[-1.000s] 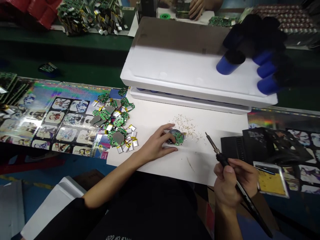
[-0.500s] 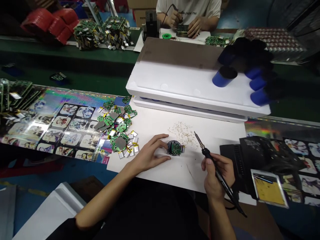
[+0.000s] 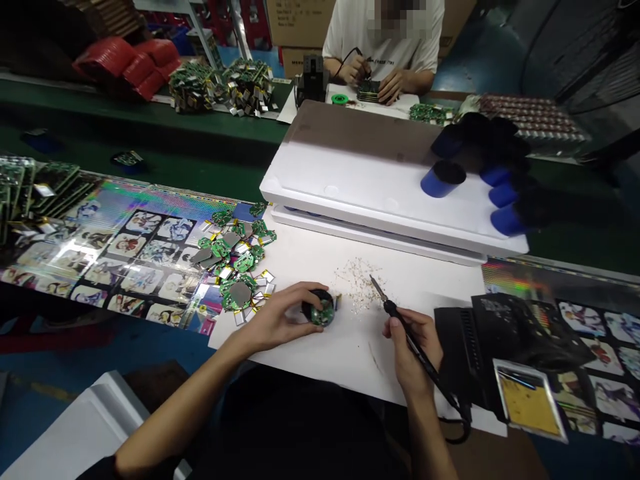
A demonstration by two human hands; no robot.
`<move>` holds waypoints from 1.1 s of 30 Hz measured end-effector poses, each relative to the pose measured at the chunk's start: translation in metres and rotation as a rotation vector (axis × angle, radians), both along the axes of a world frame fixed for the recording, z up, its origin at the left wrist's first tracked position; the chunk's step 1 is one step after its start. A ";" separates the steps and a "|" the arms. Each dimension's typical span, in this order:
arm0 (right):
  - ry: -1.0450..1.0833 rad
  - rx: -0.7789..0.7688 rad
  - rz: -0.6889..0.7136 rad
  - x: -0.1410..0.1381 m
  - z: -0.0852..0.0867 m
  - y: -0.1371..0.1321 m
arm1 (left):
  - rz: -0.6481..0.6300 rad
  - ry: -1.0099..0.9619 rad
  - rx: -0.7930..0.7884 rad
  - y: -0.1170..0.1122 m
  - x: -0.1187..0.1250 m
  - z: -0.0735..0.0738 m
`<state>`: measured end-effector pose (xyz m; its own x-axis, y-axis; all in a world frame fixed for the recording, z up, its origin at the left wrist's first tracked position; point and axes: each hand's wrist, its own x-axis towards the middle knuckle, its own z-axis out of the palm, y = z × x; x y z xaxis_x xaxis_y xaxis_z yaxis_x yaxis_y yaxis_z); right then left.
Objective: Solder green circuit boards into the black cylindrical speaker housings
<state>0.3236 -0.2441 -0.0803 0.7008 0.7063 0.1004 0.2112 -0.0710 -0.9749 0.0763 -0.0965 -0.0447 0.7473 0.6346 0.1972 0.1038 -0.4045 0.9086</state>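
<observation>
My left hand (image 3: 280, 319) curls round a small black round part with a green circuit board (image 3: 321, 312) in it, holding it on the white sheet (image 3: 350, 347). My right hand (image 3: 414, 347) grips a black soldering iron (image 3: 395, 313) like a pen. Its tip points up and left, a short way to the right of the board and not touching it. A scatter of small solder scraps (image 3: 357, 280) lies just beyond the tip.
A heap of green boards and small silver cells (image 3: 235, 257) lies left of my left hand. White foam trays (image 3: 370, 187) carry blue cylinders (image 3: 440, 180). A black soldering station (image 3: 505, 340) with a yellow sponge (image 3: 530, 400) stands at the right. Across the bench another person (image 3: 380, 60) solders.
My right hand has carried the soldering iron leftward, closer to the board. My left hand has drawn the round part slightly left and closed more around it. The view has tilted up.
</observation>
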 end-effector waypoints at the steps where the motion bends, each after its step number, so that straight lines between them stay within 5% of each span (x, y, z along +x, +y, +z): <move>1: 0.012 -0.014 0.024 -0.002 -0.004 0.002 | 0.033 -0.006 -0.010 0.005 -0.011 0.005; 7: 0.027 -0.079 0.097 -0.007 -0.021 0.010 | 0.375 -0.064 0.037 0.041 -0.067 0.022; 14: 0.042 -0.119 0.110 -0.006 -0.019 0.010 | 0.617 -0.144 0.088 0.081 -0.100 0.016; 24: 0.030 -0.087 0.093 -0.008 -0.018 0.010 | 0.667 -0.168 0.094 0.122 -0.103 0.001; 33: -0.006 0.126 -0.067 -0.005 -0.013 -0.005 | 0.779 -0.137 0.042 0.201 -0.087 0.002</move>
